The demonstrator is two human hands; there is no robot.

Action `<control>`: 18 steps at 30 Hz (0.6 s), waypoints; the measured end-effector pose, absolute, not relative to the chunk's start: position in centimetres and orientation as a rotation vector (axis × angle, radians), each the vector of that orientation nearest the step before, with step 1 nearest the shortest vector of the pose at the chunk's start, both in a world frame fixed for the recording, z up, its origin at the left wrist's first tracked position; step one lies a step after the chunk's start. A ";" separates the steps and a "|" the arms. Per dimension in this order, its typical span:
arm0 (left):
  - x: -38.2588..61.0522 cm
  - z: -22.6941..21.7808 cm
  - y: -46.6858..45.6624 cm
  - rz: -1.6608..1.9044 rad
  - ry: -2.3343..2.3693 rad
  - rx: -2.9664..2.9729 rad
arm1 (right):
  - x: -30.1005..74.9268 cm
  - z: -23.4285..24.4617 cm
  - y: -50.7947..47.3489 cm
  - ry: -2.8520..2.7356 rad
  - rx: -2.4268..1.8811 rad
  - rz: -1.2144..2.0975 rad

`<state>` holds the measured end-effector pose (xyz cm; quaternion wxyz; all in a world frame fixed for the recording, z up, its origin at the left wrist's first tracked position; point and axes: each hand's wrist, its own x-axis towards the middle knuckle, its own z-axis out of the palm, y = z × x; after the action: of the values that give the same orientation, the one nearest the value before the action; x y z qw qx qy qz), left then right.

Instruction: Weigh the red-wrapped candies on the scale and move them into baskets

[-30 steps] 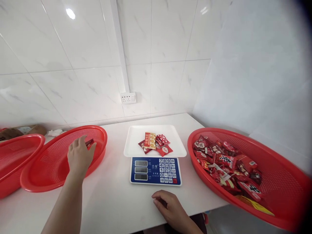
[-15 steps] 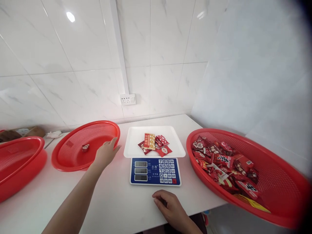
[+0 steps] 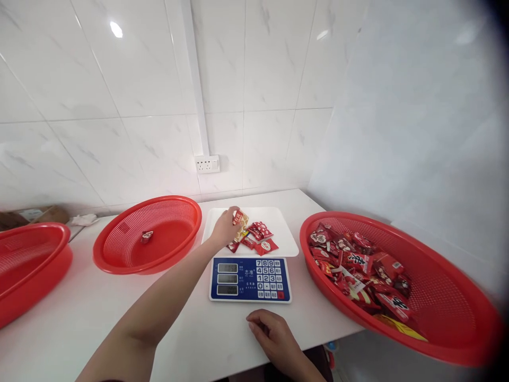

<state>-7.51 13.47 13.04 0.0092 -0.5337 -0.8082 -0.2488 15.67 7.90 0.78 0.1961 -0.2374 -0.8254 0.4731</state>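
My left hand (image 3: 225, 229) is over the white weighing tray (image 3: 283, 225) of a digital scale, its fingers closed on a red-and-yellow snack packet (image 3: 241, 220). The packet is partly tilted up, and my fingertips are partly hidden. Beside it on the tray lie several small red snack packets (image 3: 265, 246). In front of the tray is the scale's blue keypad panel (image 3: 250, 281) with three displays. My right hand (image 3: 276, 334) rests on the table below the panel, fingers curled in and nothing visible in them.
On the right stands a big red basket (image 3: 449, 297) with many red snack packets. To the left, another red basket (image 3: 119, 260) holds one small red-and-white packet (image 3: 147, 236). A further red basket (image 3: 35, 276) sits at the far left. A wall socket (image 3: 207, 164) is behind the scale.
My left hand has moved right from the middle basket's rim to the tray and taken hold of the red-and-yellow packet, tilting it. The middle basket has shifted slightly. My right hand stays put.
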 end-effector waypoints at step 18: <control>-8.7 12.2 7.9 -0.418 -2.561 -1.895 | 12.1 9.1 16.7 -2.382 -0.783 0.413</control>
<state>-8.72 7.87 12.18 -0.0358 -0.5893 -0.7965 -0.1300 12.07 16.68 9.08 0.2958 -0.2944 -0.8954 0.1552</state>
